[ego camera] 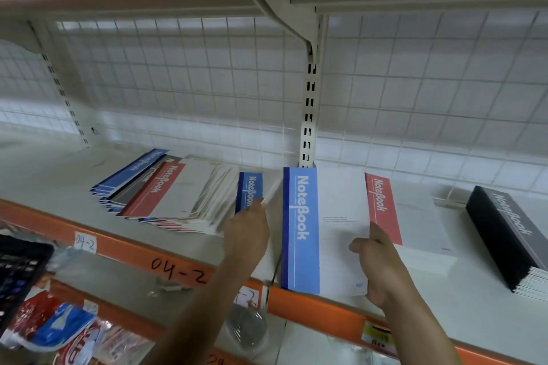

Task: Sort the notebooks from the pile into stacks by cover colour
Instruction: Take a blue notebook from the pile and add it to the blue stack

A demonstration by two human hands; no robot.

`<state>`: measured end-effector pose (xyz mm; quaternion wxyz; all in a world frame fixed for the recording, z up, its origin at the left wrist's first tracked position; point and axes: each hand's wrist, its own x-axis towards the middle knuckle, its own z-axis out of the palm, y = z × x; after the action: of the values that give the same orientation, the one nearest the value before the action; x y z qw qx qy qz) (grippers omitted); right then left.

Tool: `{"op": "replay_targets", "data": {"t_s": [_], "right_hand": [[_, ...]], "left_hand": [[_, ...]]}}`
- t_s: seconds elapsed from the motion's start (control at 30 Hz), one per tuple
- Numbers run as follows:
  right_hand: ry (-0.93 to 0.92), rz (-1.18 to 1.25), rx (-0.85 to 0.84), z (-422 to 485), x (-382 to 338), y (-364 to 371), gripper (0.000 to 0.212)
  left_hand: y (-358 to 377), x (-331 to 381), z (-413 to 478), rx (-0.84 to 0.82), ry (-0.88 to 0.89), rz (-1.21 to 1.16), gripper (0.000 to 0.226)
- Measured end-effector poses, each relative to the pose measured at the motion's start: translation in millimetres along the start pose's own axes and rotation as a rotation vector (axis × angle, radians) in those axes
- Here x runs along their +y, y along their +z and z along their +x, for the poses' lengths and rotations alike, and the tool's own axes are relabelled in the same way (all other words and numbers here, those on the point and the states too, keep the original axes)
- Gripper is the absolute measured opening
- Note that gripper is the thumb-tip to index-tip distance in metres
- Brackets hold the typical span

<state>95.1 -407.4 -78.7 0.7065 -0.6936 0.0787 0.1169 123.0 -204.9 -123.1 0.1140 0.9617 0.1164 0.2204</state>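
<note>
A fanned pile of notebooks (175, 192) with blue, grey and red spines lies on the shelf at left. My left hand (247, 234) grips a blue notebook (250, 190), tilted up at the pile's right end. A blue stack (323, 231) lies flat in the middle, and my right hand (376, 264) holds its right edge, thumb on the white cover. A red stack (412, 216) sits just right of it. A black-and-grey stack (510, 234) lies at the far right.
The shelf (44, 169) has an orange front rail (314, 308) marked 04-2 and a wire grid back. A white upright (308, 115) stands behind the blue stack. Another shelf hangs overhead. Packaged goods (53, 323) and a dark crate sit on the lower level.
</note>
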Motion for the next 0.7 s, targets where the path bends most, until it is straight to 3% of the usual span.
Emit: {"op": "replay_targets", "data": {"t_s": [0.07,0.2,0.3,0.37,0.43,0.57,0.7], "right_hand": [[-0.027,0.028,0.011,-3.2,-1.0,1.9,0.049],[-0.003,0.074,0.058,3.7,5.0,12.3,0.036],[0.073,0.171,0.019,9.5,9.2,29.1,0.029],[0.108,0.306,-0.052,11.5,7.8,37.3,0.038],[0.126,0.347,-0.076,14.4,8.5,40.4,0.044],[0.105,0.19,-0.008,17.6,12.5,37.5,0.028],[0.005,0.117,-0.035,11.4,4.9,38.2,0.029]], "left_hand": [[-11.3,-0.6,0.5,0.033,-0.065,-0.065,0.025],[-15.4,-9.6,-1.5,0.169,0.198,-0.05,0.016],[-12.5,-9.2,-13.6,0.031,0.468,-0.144,0.024],[-11.5,-13.2,-21.8,-0.137,0.608,-0.174,0.036],[-16.1,-17.5,-26.0,-0.272,0.633,-0.334,0.039],[-26.9,-32.7,-16.0,-0.391,0.588,-0.451,0.042],[-40.3,-64.3,21.5,-0.086,0.409,-0.339,0.038]]}}
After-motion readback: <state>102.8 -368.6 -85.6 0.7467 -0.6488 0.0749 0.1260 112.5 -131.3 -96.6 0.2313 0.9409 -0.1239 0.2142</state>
